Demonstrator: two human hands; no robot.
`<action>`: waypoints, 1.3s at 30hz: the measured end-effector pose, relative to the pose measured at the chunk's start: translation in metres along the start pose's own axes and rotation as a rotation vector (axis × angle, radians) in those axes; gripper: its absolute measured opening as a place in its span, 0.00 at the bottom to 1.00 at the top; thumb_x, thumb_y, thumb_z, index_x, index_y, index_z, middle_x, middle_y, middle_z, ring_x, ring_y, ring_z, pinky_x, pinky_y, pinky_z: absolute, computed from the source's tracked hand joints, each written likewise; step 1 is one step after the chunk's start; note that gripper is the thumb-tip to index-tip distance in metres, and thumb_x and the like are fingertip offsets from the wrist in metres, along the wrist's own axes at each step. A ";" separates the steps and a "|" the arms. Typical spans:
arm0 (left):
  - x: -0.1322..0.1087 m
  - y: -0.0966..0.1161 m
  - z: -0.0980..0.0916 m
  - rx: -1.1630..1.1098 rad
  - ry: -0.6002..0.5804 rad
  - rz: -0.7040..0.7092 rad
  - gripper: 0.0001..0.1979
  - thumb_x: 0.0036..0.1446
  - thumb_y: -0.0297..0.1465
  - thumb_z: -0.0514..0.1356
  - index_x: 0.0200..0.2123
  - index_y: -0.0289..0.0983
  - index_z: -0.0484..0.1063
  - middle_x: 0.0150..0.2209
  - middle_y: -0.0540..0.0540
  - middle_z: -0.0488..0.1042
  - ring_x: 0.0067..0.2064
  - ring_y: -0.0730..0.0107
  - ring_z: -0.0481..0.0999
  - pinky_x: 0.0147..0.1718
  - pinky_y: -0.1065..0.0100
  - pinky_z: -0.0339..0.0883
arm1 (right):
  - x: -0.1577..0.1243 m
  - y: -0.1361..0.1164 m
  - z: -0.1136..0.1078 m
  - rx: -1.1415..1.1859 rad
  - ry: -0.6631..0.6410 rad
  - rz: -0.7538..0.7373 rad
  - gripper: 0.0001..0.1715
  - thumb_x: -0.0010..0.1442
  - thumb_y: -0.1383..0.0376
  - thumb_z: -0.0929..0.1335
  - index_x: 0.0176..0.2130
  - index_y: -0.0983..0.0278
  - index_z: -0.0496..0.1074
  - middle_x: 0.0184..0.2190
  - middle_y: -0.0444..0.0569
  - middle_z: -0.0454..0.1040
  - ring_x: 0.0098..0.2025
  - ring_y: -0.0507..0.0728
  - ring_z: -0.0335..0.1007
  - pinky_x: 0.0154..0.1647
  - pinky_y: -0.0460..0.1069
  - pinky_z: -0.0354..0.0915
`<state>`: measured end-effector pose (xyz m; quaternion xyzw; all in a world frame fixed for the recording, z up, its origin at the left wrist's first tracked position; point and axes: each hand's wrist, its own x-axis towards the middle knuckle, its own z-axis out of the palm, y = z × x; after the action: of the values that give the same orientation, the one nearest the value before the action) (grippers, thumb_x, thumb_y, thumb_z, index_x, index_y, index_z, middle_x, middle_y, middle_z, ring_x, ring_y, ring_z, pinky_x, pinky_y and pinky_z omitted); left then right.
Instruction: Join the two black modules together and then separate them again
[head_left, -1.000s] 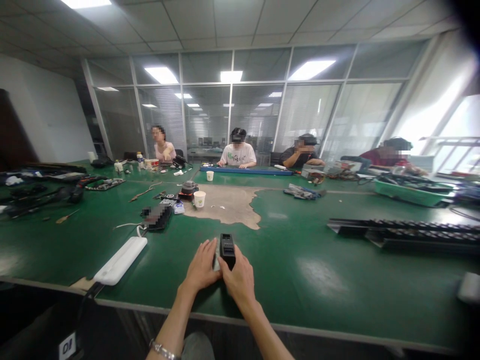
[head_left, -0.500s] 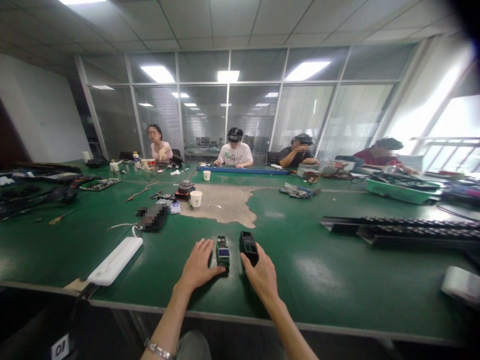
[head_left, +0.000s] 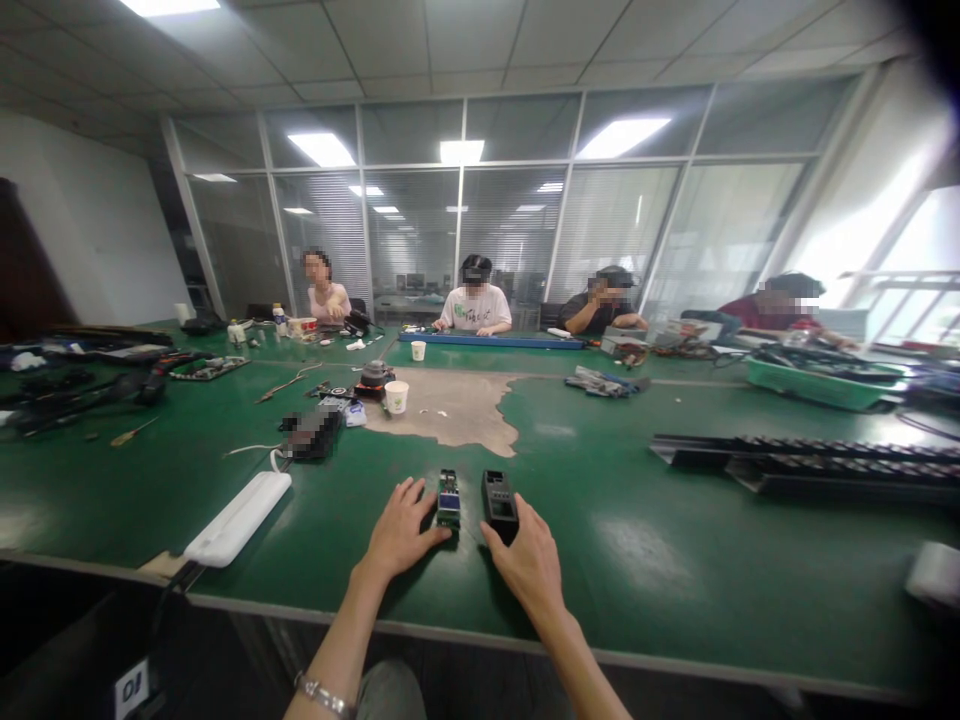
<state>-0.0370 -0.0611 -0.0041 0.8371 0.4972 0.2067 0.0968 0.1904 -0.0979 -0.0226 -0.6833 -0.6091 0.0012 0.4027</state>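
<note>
A narrow green circuit board [head_left: 448,508] with a small blue-lit screen lies on the green table just in front of me. My left hand [head_left: 401,525] rests on the table at its left side, fingers spread, the thumb reaching the board's near end. To the right is a black plastic casing [head_left: 498,497] with cut-out openings on its upper face. My right hand [head_left: 529,550] grips the casing's near end, thumb on the left and fingers along the right side. A gap of bare table separates the board from the casing.
A white power strip [head_left: 238,518] lies to the left near the table edge. Paper cups [head_left: 397,397] stand beyond the board, by a brown worn patch [head_left: 465,415]. Long black metal channels [head_left: 810,465] lie at right, near a green basket [head_left: 821,385]. Several people sit across the table.
The black casing has turned slightly and now sits straighter, with my right hand still on it. My left hand keeps nearly the same pose by the board. The whole view has shifted a little.
</note>
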 end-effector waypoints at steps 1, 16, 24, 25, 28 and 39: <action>0.000 0.000 0.000 0.002 -0.001 0.000 0.38 0.57 0.59 0.51 0.63 0.43 0.60 0.66 0.41 0.56 0.68 0.48 0.47 0.64 0.49 0.43 | 0.000 0.000 0.000 -0.024 -0.001 -0.001 0.44 0.55 0.51 0.67 0.61 0.75 0.58 0.55 0.64 0.68 0.58 0.66 0.62 0.59 0.57 0.57; 0.001 -0.007 0.012 0.023 0.060 -0.002 0.47 0.53 0.56 0.59 0.66 0.33 0.50 0.67 0.38 0.53 0.68 0.50 0.48 0.66 0.51 0.44 | 0.011 -0.058 -0.024 0.194 -0.007 -0.065 0.25 0.60 0.53 0.64 0.52 0.63 0.68 0.47 0.51 0.75 0.50 0.59 0.69 0.52 0.51 0.61; 0.000 -0.011 0.017 -0.034 0.106 0.026 0.49 0.50 0.52 0.63 0.66 0.33 0.49 0.67 0.36 0.53 0.68 0.47 0.49 0.65 0.48 0.47 | 0.012 -0.096 -0.009 0.009 -0.099 0.025 0.23 0.58 0.51 0.65 0.47 0.64 0.70 0.39 0.54 0.76 0.43 0.62 0.73 0.43 0.51 0.62; 0.000 -0.012 0.017 -0.042 0.107 0.027 0.49 0.49 0.52 0.63 0.66 0.34 0.49 0.67 0.36 0.53 0.68 0.47 0.49 0.65 0.47 0.48 | 0.012 -0.098 -0.006 -0.021 -0.101 0.027 0.24 0.58 0.51 0.65 0.47 0.64 0.70 0.39 0.55 0.76 0.43 0.62 0.73 0.43 0.51 0.62; 0.000 -0.013 0.017 -0.057 0.111 0.029 0.49 0.49 0.50 0.64 0.66 0.34 0.48 0.67 0.36 0.53 0.68 0.47 0.49 0.65 0.46 0.48 | 0.012 -0.102 -0.002 -0.093 -0.110 0.014 0.25 0.58 0.51 0.64 0.47 0.65 0.69 0.39 0.56 0.76 0.43 0.62 0.73 0.43 0.51 0.62; 0.000 -0.009 0.014 -0.061 0.115 0.038 0.43 0.51 0.41 0.61 0.66 0.30 0.50 0.66 0.34 0.55 0.67 0.45 0.51 0.65 0.46 0.49 | 0.003 -0.100 0.007 -0.181 -0.222 0.051 0.21 0.58 0.52 0.64 0.45 0.63 0.69 0.36 0.55 0.77 0.41 0.62 0.73 0.41 0.51 0.60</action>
<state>-0.0380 -0.0558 -0.0199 0.8299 0.4793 0.2712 0.0897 0.1048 -0.0983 0.0295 -0.7276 -0.6300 0.0319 0.2695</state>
